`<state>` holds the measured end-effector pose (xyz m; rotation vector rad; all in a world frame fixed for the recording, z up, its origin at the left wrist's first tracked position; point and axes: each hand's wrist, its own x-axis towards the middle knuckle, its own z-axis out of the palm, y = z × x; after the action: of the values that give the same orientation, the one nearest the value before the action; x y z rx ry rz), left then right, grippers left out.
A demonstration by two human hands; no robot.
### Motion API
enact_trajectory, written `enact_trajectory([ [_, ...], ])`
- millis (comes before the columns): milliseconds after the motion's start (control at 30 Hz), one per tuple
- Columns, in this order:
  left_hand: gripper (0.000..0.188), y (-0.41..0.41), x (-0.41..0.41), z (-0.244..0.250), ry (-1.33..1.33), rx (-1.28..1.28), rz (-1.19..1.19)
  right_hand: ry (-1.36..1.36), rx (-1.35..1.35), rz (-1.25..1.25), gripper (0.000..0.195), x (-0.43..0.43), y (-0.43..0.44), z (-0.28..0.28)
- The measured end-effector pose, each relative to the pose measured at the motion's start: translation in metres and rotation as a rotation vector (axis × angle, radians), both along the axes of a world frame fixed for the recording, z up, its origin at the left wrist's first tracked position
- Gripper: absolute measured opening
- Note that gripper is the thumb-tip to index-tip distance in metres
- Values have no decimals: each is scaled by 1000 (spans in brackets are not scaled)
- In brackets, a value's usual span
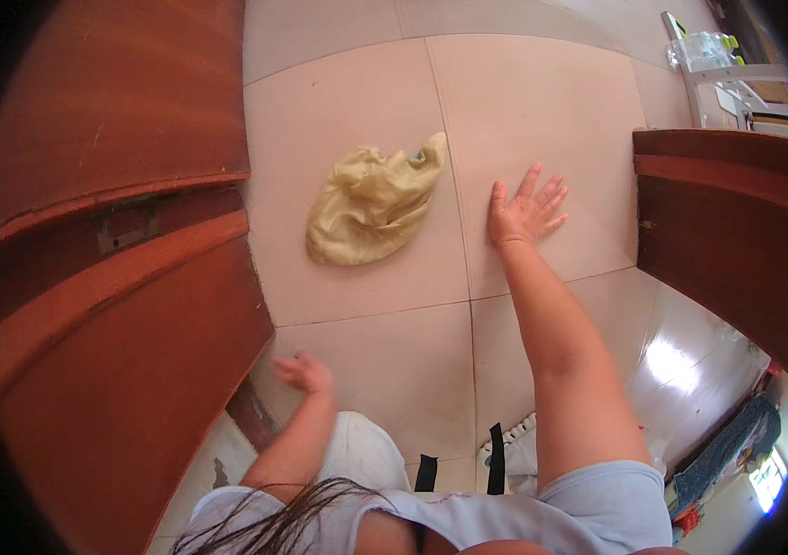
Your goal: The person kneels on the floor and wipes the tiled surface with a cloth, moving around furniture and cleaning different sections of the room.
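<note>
A crumpled yellowish cloth (373, 208) lies on the tiled floor (366, 90) in front of me. To the right of the cloth and apart from it, my right hand (524, 211) is stretched forward over the tiles with its fingers spread, seemingly resting on them. Nothing is in that hand. My left hand (307, 371), slightly blurred, is lower at the left, near the wooden door panel's corner. Its fingers look loosely bent, and no object shows in it. The cloth lies beyond this hand, not touching it.
A reddish-brown wooden door (109, 333) with a metal plate stands close on my left. Another brown wooden panel (720, 208) edges the right side. Behind it are a white metal rack (696, 97) and clear plastic bottles (702, 50). Dark fabric (727, 451) hangs at the lower right.
</note>
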<state>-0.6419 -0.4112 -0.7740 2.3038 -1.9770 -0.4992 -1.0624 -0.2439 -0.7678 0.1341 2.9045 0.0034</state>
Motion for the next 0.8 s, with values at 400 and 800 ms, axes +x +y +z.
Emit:
enact_trajectory([
  [400,103,-2,-384,49,-174,288,-167,-91,11,-51,79,-6,-3,9],
  [800,88,-113,-425,-11,-321,-130,-467,-85,-26,1,84,-9,-2,16],
])
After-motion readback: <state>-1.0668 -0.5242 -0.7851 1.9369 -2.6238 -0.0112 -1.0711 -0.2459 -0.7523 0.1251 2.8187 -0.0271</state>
